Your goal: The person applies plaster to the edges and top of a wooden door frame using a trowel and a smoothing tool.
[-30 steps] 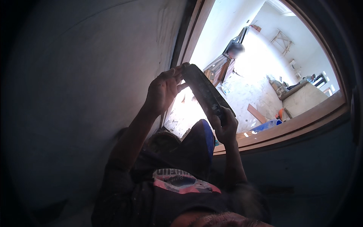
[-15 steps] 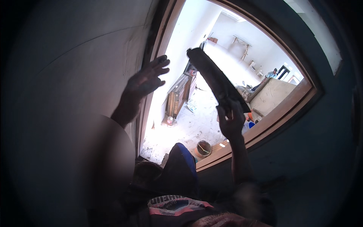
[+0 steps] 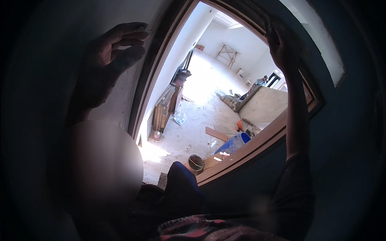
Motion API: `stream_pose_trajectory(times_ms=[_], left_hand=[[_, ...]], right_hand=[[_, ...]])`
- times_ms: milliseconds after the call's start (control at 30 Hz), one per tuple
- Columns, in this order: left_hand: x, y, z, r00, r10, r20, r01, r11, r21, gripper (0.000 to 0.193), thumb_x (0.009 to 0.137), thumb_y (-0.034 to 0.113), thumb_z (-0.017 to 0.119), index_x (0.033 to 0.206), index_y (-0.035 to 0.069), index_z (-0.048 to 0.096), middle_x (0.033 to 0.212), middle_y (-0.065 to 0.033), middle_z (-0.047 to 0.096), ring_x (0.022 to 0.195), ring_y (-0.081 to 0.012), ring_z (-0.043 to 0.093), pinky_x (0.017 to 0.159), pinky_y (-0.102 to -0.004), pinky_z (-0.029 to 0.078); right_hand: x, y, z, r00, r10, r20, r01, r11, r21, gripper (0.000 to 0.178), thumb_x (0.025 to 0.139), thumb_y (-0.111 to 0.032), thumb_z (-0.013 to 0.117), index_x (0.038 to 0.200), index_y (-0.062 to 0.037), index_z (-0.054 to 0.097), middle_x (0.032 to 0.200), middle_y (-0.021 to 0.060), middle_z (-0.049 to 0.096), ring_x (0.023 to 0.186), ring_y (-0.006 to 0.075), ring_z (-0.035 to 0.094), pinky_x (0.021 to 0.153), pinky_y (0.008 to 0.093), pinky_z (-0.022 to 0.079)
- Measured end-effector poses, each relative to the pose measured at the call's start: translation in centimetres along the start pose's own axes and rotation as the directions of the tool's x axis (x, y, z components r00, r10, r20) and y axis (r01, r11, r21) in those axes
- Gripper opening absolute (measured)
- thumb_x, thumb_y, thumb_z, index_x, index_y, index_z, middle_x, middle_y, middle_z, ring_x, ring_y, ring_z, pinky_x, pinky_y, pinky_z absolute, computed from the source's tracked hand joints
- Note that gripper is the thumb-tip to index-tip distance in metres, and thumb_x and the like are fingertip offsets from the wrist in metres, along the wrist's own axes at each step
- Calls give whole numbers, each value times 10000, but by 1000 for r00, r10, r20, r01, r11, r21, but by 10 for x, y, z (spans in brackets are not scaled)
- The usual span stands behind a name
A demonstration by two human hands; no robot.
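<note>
My left hand [image 3: 120, 50] is raised at the upper left, in front of the pale wall [image 3: 52, 44] and beside the door frame [image 3: 140, 92]. Its fingers are stretched and slightly bent, with nothing in them. High on the right, my right hand [image 3: 280, 50] reaches up to the dark wall along the frame's upper edge. Its fingers curl round what appears to be the long dark flat tool seen earlier in this hand. Deep shadow hides most of that tool's outline and whether it touches the wall.
Through the opening are a bucket [image 3: 196, 162], a blue drum [image 3: 237, 142], stacked wood [image 3: 159, 117] and a loose board [image 3: 216, 133]. Farther off, a person [image 3: 259, 81] is beside a large pale panel [image 3: 263, 106]. A wooden trestle [image 3: 227, 55] stands at the far wall.
My right hand has moved up and right with the dark tool, from in front of the opening to the frame's upper right. My left hand has shifted up and left. The view has turned slightly.
</note>
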State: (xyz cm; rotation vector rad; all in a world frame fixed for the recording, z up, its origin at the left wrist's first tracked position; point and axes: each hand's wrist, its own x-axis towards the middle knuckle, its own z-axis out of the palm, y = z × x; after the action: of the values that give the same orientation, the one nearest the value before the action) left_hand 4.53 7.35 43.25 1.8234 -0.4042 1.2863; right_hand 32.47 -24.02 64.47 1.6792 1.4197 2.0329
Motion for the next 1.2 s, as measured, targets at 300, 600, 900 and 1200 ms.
stream_pose_trajectory(times_ms=[300,600,900,1200], left_hand=[[-5,-4,-2,1000,-14,-24,15,999,45,465,917,292,647,1294,32,565,1222,-122,639,1150,-228,589,1031,-382,425],[-4,-7,2,999,-3,-38,7,993,115,440,914,285,656,1273,42,578,1206,-121,646,1132,-229,601,998,-386,444],[-6,-11,4,999,-6,-32,10,992,127,447,924,295,640,1296,59,561,1240,-132,632,1162,-253,593,1035,-417,433],[-11,-17,1,998,-29,-51,33,996,84,471,907,264,687,1295,32,556,1228,-119,636,1130,-203,599,960,-369,461]], right_hand=[[24,17,25,993,-100,54,104,993,-64,323,940,-329,619,1113,-62,679,1027,157,698,944,334,676,819,405,545],[-6,21,-1,1000,8,28,-8,1000,0,264,906,-298,671,1069,-93,705,910,143,702,810,292,686,694,386,551],[26,-1,26,990,-136,-33,131,984,-124,268,885,-273,685,1102,-116,686,942,137,706,827,299,689,713,400,552],[-33,38,5,993,26,116,-22,999,-36,308,929,-285,640,1181,-111,670,970,146,708,884,295,703,769,388,566]])
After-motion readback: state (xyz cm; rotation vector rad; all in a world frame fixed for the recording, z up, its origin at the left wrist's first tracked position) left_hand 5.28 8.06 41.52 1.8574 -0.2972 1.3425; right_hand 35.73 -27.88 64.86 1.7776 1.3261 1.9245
